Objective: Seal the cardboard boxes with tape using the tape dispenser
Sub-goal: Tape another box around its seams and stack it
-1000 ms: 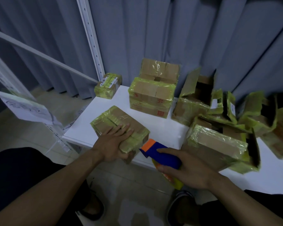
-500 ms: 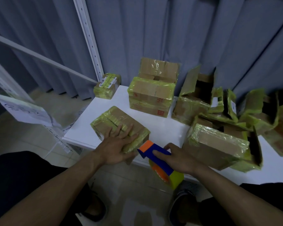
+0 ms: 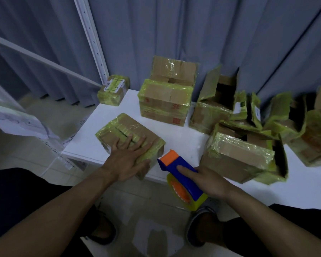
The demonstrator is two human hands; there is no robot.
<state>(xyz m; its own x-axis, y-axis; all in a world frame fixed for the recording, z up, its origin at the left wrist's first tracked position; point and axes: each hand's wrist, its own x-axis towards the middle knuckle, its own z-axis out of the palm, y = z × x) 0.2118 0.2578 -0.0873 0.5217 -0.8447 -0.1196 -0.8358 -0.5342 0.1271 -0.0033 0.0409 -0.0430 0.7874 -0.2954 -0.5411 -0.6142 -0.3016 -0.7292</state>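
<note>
A small cardboard box [image 3: 119,130] wrapped in yellow-green tape sits at the near left of the white table [image 3: 182,143]. My left hand [image 3: 127,160] presses flat on its top, fingers spread, thumb down its near side. My right hand [image 3: 209,182] grips a blue tape dispenser [image 3: 182,173] with an orange nose and a yellow tape roll. The dispenser's nose is just right of the box's near corner, at the table's front edge.
Several taped and open cardboard boxes crowd the table: a stacked pair [image 3: 165,102] at the back, open ones [image 3: 217,104] at the right, one lying close by [image 3: 237,156]. Another small box [image 3: 113,89] sits at the far left corner. A white shelf frame [image 3: 89,38] stands left. My shoes are below.
My right hand has brought the dispenser up and forward, its orange nose now close to the box's near right corner. My left hand stays pressed on the box.
</note>
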